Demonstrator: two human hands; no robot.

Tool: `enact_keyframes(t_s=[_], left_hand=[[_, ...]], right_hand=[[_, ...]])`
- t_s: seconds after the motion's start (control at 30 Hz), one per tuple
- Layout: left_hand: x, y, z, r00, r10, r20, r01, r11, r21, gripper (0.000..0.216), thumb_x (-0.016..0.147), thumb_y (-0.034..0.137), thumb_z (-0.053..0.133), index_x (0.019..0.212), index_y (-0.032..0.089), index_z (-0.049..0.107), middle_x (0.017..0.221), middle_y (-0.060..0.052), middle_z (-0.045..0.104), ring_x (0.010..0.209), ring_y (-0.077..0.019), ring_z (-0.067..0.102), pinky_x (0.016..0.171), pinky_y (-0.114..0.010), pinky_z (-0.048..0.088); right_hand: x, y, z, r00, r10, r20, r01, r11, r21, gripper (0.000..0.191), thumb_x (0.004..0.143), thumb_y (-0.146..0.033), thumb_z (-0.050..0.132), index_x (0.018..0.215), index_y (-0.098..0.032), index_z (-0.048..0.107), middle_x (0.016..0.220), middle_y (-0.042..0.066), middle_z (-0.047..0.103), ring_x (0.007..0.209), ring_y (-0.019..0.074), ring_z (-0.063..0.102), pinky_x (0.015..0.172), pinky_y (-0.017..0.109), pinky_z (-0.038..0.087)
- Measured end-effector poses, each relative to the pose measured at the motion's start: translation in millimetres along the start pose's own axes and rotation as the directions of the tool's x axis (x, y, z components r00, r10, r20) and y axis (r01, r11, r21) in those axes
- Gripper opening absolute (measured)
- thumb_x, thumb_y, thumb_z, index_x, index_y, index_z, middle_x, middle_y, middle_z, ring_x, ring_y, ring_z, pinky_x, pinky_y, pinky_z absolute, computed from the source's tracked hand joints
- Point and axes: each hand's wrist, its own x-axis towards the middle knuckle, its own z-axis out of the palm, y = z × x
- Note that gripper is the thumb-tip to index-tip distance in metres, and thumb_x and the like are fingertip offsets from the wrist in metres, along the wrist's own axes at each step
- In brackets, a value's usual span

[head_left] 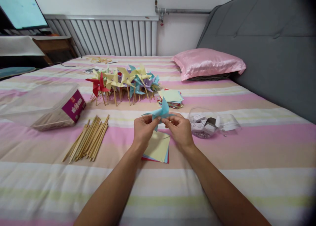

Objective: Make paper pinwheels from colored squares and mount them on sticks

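Between my two hands is a blue paper pinwheel (161,110), its blades folded toward the middle. My left hand (145,129) pinches it from the left with thumb and fingers. On the other side my right hand (180,129) is closed on it near the centre, and whether a pin sits in those fingers is hidden. Just beneath lies a small stack of cut paper squares (158,147), yellow on top with blue and red edges below. To the right stands a clear plastic tub (203,129) holding small pieces and white labels, beside a clear cup-like lid (228,122).
Finished pinwheels on sticks (123,83) lie grouped behind my hands, beside another stack of coloured paper (171,97). Wooden sticks (90,140) lie at left near a clear plastic box (46,101). Farther back are a pink pillow (209,63) and a grey headboard (266,48).
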Motion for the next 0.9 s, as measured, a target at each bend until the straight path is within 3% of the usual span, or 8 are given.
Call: enact_keyframes(t_s=[0.1,0.2,0.33,0.43,0.57,0.77,0.9], left_hand=[[0,1,0,0.999,-0.017,-0.028,0.017,1.000,-0.003,0.015,0.058,0.027,0.076,0.059,0.014,0.069,0.057,-0.001,0.064,0.055,-0.0114,0.054,0.057,-0.023,0.039],[1,3,-1,0.998,-0.049,-0.045,0.048,0.999,-0.016,0.017,0.059,0.029,0.074,0.057,0.014,0.066,0.054,0.000,0.062,0.053,-0.0109,0.052,0.054,-0.023,0.036],[6,4,-6,0.991,-0.088,-0.096,0.080,0.993,-0.082,0.014,0.057,0.027,0.072,0.060,0.015,0.066,0.054,0.002,0.060,0.052,-0.0100,0.049,0.052,-0.022,0.035],[11,5,-8,0.983,-0.114,-0.145,0.107,0.993,-0.052,0.014,0.055,0.025,0.071,0.060,0.015,0.064,0.052,0.003,0.058,0.050,-0.0093,0.047,0.050,-0.022,0.033],[15,5,-8,0.978,-0.145,-0.149,0.144,0.989,-0.017,0.014,0.053,0.026,0.071,0.059,0.016,0.063,0.052,0.003,0.057,0.049,-0.0099,0.047,0.048,-0.022,0.033],[21,-1,-8,0.975,-0.130,-0.180,0.142,0.988,0.056,0.016,0.054,0.028,0.070,0.061,0.016,0.063,0.051,0.002,0.057,0.046,-0.0097,0.045,0.043,-0.022,0.029],[23,-4,-10,0.968,-0.122,-0.218,0.138,0.989,0.060,0.018,0.052,0.028,0.070,0.064,0.016,0.064,0.052,0.002,0.057,0.047,-0.0108,0.048,0.044,-0.022,0.033]], right_hand=[[-2,-2,1,1.000,-0.006,0.006,0.006,1.000,-0.003,0.026,0.072,-0.042,0.070,0.069,-0.016,0.069,0.096,0.007,0.064,0.057,0.0101,0.059,0.057,0.026,0.051],[-4,-6,3,0.999,-0.048,-0.005,0.048,0.999,0.002,0.025,0.074,-0.041,0.069,0.073,-0.016,0.068,0.110,0.007,0.061,0.057,0.0077,0.058,0.058,0.025,0.050],[-8,-21,1,0.997,-0.067,-0.039,0.067,0.998,0.005,0.030,0.075,-0.039,0.067,0.096,-0.019,0.063,0.118,0.008,0.060,0.060,0.0089,0.061,0.057,0.024,0.050],[-8,-38,-8,0.998,-0.054,0.034,0.055,0.997,-0.053,0.035,0.074,-0.033,0.068,0.105,-0.021,0.059,0.111,0.005,0.065,0.061,0.0103,0.063,0.060,0.025,0.051],[-1,-53,-30,0.999,-0.047,0.028,0.051,0.980,-0.192,0.021,0.073,-0.025,0.066,0.092,-0.021,0.060,0.092,0.001,0.069,0.059,0.0113,0.064,0.061,0.026,0.050],[16,-57,-67,0.977,-0.138,-0.160,0.079,0.942,-0.326,0.010,0.071,-0.025,0.065,0.080,-0.020,0.062,0.072,0.000,0.067,0.062,0.0147,0.063,0.062,0.028,0.050],[14,-61,-96,0.963,-0.112,-0.245,-0.002,0.907,-0.421,0.008,0.070,-0.025,0.066,0.075,-0.020,0.064,0.069,0.000,0.068,0.061,0.0162,0.063,0.063,0.031,0.050]])
